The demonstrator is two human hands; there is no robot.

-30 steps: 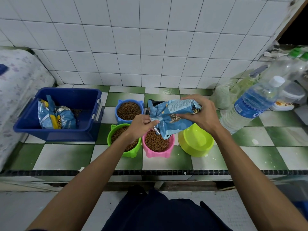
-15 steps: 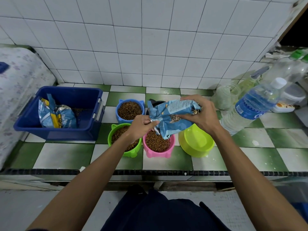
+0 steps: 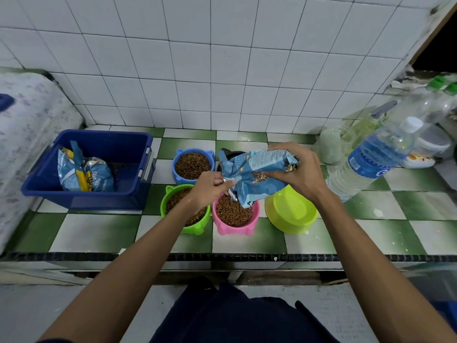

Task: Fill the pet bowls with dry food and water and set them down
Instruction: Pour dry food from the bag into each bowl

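Observation:
Both hands hold a light blue food bag [image 3: 257,174] tipped over the pink bowl [image 3: 236,219], which is full of brown kibble. My left hand [image 3: 210,188] pinches the bag's torn silver mouth. My right hand [image 3: 300,172] grips the bag's upper end. A blue bowl [image 3: 193,165] and a green bowl [image 3: 184,210] also hold kibble. The yellow-green bowl [image 3: 291,214] on the right holds nothing. A dark bowl [image 3: 231,154] is mostly hidden behind the bag.
A dark blue bin [image 3: 91,169] at the left holds another food bag [image 3: 82,173]. A water bottle [image 3: 376,157] leans at the right among jars and containers [image 3: 331,147]. The green and white tiled counter [image 3: 99,233] ends at a dark front edge.

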